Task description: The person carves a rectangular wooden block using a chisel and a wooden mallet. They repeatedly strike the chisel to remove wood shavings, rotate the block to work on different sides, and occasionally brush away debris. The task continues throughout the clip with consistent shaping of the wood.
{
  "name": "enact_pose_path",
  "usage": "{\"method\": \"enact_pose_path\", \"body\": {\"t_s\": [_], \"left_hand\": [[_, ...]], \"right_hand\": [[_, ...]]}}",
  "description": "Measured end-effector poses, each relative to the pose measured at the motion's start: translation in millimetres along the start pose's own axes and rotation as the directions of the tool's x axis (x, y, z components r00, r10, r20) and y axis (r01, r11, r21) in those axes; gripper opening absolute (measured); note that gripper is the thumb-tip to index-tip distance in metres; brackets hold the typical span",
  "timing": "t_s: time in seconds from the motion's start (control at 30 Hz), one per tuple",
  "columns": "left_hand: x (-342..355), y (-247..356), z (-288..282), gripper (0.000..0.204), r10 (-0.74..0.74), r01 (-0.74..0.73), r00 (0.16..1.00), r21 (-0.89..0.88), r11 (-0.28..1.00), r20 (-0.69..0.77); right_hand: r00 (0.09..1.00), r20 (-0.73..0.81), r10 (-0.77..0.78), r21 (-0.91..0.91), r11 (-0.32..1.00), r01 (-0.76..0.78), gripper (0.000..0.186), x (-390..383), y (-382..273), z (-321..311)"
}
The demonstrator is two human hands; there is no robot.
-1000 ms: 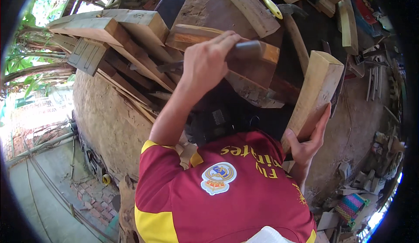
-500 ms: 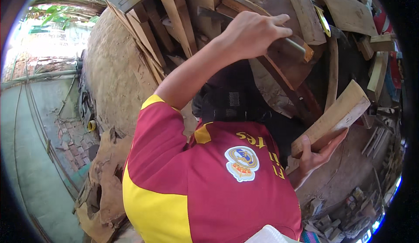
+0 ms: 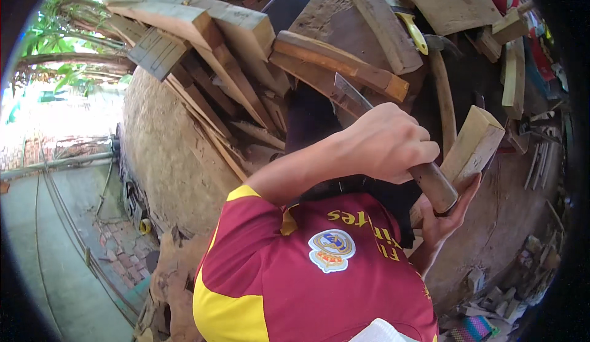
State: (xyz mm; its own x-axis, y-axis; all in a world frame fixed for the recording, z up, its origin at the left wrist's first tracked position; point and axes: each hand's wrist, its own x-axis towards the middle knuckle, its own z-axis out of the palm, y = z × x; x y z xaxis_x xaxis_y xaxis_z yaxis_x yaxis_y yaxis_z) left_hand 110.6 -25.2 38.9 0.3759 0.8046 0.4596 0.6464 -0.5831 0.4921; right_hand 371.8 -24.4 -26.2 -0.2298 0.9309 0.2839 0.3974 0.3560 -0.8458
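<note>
Left hand (image 3: 387, 142) fisted on chopper (image 3: 393, 139) (blade half-hidden) — right hand (image 3: 445, 219) cups wood block (image 3: 470, 148), fingers mostly hidden.

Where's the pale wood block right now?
Head view, right of centre: the pale wood block is held from below by one hand, beside the other hand gripping a wooden-handled blade.

block (image 3: 473, 145): pale smooth wood | blade (image 3: 351, 95): dull grey metal | handle (image 3: 435, 186): brown wood, matt

Stacked wooden planks (image 3: 203, 31), a hammer (image 3: 444, 90) among boards, a big round stump (image 3: 166, 151), brick paving (image 3: 117, 243).
</note>
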Motion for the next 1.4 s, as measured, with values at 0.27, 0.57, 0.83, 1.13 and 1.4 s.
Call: {"method": "enact_pose_path", "body": {"t_s": [0.27, 0.57, 0.83, 1.13, 1.4], "left_hand": [[23, -3, 8, 0.026, -0.097, 0.096, 0.953, -0.017, 0.995, -0.289], [36, -17, -1, 0.026, -0.172, 0.163, 0.951, -0.055, 0.985, -0.258], [44, -12, 2, 0.027, -0.152, 0.139, 0.975, -0.089, 0.986, -0.164], [41, -13, -7, 0.022, -0.119, 0.087, 0.977, -0.180, 0.980, -0.175], [38, -11, -5, 0.021, -0.099, 0.021, 0.952, -0.262, 0.965, -0.289]], "right_hand": [[0.994, 0.053, 0.092, 0.135, 0.986, -0.099, 0.110, 0, -6, -1], [0.999, 0.043, -0.001, -0.053, 0.999, 0.003, 0.111, 4, -12, -4], [0.998, -0.033, 0.060, 0.065, 0.996, -0.058, 0.114, 7, -18, -5], [0.998, -0.068, 0.002, 0.027, 1.000, 0.000, 0.116, 13, -21, -15], [0.995, -0.096, -0.015, -0.021, 1.000, 0.013, 0.116, 17, -35, -15]]}}
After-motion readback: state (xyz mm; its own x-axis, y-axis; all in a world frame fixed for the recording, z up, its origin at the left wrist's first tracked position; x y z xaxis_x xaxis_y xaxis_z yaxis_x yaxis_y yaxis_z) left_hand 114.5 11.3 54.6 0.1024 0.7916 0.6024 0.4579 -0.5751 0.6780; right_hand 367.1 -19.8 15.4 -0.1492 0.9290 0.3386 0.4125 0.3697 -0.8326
